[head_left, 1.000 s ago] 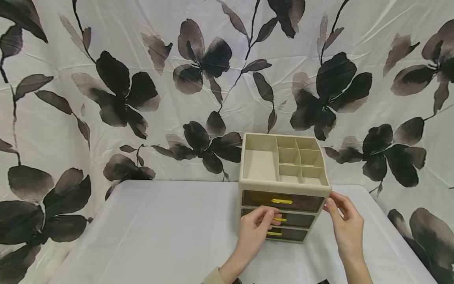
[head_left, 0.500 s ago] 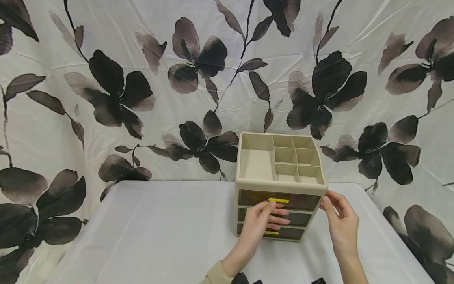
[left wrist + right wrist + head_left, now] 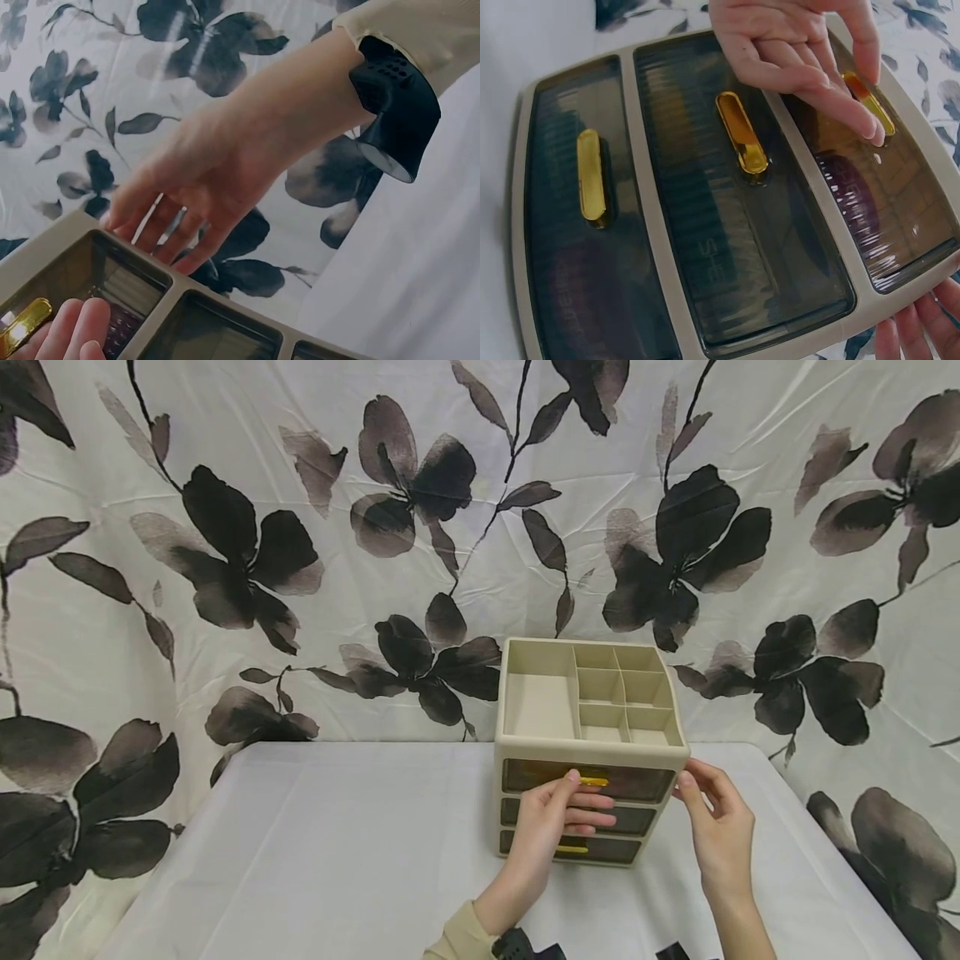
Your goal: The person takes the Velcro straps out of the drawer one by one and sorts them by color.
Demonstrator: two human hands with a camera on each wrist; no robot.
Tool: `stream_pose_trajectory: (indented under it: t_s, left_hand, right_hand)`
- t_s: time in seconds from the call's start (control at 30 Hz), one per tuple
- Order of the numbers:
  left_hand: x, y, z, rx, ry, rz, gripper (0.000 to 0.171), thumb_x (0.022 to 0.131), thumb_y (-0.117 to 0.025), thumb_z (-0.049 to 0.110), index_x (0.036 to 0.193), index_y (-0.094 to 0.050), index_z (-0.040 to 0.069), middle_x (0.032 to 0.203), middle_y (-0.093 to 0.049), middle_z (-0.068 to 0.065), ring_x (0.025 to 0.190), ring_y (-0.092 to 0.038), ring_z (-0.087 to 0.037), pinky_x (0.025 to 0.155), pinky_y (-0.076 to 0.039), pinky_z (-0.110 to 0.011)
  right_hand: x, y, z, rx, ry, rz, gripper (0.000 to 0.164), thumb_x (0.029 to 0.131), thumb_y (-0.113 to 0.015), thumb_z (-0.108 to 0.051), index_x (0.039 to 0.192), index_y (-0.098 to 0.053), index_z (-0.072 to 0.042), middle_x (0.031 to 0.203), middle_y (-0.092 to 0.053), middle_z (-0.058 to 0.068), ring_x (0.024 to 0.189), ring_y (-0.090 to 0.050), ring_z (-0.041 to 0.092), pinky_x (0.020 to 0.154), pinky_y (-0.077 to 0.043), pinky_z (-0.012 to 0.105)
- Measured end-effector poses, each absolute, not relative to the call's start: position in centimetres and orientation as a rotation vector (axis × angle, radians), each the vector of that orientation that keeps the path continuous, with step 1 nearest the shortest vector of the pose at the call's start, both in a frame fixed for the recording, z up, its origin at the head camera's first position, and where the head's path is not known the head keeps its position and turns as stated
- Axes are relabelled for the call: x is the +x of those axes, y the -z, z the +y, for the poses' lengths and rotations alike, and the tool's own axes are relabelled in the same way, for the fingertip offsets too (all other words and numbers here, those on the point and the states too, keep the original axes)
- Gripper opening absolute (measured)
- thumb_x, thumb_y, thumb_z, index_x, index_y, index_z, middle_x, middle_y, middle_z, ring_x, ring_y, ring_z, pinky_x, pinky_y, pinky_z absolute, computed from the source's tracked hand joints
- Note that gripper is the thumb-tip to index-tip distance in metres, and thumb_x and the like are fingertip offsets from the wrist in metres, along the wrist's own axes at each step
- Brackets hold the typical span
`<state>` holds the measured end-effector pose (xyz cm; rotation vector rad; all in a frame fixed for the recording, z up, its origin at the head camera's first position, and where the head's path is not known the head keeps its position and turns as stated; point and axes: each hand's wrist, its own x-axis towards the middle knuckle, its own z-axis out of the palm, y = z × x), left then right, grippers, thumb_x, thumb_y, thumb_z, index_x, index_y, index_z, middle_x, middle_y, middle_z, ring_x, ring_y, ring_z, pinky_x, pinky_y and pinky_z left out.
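A cream desktop drawer organizer (image 3: 592,747) stands on the table, its three smoky see-through drawers closed. My left hand (image 3: 536,822) is in front of the top drawer (image 3: 900,202), thumb and straight fingers around its gold handle (image 3: 870,103). The thumb and fingers stand apart; contact with the handle is hard to tell. Below, the middle handle (image 3: 741,133) and bottom handle (image 3: 590,176) show in the right wrist view. My right hand (image 3: 723,822) rests its fairly straight fingers against the organizer's right side, as the left wrist view also shows.
The organizer's top has one long open compartment (image 3: 540,702) and several small ones. A white cloth covers the table (image 3: 322,852), with a floral curtain (image 3: 300,452) behind it. Black wrist devices (image 3: 525,946) show at the bottom edge.
My left hand has risen from the middle drawer's handle to the top drawer's, its fingers straightening. The right hand stays at the organizer's side. The head view has shifted slightly.
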<state>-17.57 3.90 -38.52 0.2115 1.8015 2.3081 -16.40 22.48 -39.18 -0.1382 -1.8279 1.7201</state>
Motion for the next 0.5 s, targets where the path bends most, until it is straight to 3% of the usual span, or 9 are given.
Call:
stream_pose_trajectory:
  t_s: [0.5]
  left_hand:
    - [-17.66, 38.48, 4.02, 0.173, -2.312, 1.816, 0.043, 0.099, -0.048, 0.039, 0.105, -0.071, 0.004, 0.097, -0.075, -0.015, 0.083, -0.074, -0.023, 0.064, -0.055, -0.022]
  right_hand:
    - [-16.45, 39.11, 22.73, -0.155, -1.733, -1.862, 0.021, 0.092, -0.061, -0.005, 0.112, -0.064, -0.003, 0.101, -0.066, -0.009, 0.087, -0.065, 0.001, 0.079, -0.051, 0.009]
